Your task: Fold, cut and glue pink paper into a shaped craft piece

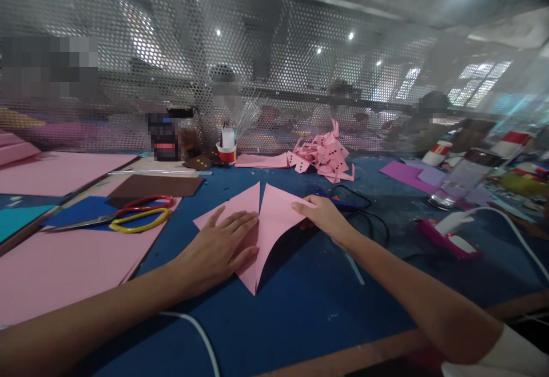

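Note:
A pink sheet of paper (274, 217) lies folded on the blue tabletop (300, 320), its right flap raised along a centre crease. My left hand (217, 248) lies flat on the left half of the paper, fingers stretched out and pressing it down. My right hand (323, 217) grips the upper right edge of the raised flap with its fingers pinched on the paper.
Scissors with red and yellow handles (128, 215) lie to the left on dark blue and pink sheets (55, 268). A pile of pink paper scraps (323, 157) and a red cup (226, 151) stand at the back. A glue gun (446, 237) with cable lies to the right.

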Demonstrator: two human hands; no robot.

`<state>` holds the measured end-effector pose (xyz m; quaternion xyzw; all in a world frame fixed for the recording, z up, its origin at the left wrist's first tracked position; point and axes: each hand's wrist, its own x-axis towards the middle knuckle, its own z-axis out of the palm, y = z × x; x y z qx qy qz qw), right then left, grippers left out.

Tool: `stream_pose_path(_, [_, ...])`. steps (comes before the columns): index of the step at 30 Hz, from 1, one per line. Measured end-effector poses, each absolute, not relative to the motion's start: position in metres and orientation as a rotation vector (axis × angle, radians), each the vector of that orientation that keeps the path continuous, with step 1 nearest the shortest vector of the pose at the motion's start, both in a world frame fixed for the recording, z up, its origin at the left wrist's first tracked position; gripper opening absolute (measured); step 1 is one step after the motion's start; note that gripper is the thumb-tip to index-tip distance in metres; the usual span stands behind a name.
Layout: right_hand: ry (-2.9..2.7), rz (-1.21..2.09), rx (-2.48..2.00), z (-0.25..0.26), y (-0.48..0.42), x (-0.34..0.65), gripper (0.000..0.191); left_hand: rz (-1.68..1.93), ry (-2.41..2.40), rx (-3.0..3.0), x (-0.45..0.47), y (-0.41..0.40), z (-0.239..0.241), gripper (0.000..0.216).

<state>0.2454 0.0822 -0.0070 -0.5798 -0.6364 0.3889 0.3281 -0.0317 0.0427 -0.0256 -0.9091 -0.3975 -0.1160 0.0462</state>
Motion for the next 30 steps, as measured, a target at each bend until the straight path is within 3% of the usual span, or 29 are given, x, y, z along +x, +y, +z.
stream_pose_path(8, [-1.626,1.174,-1.410,-0.009,0.081,0.242,0.038,-0.328,-1.179,-2.778,-0.031,0.039,-0.027,0.051])
stream_pose_path(16, [-1.952,0.636,-1.684,-0.015,0.078,0.239,0.036,-0.382,-1.146,-2.774,-0.031,0.041,-0.028,0.051])
stream_pose_path(30, [-2.046,0.538,-1.864,-0.005,0.074,0.235,0.033,-0.329,-1.129,-2.751,-0.033,0.042,-0.031,0.050])
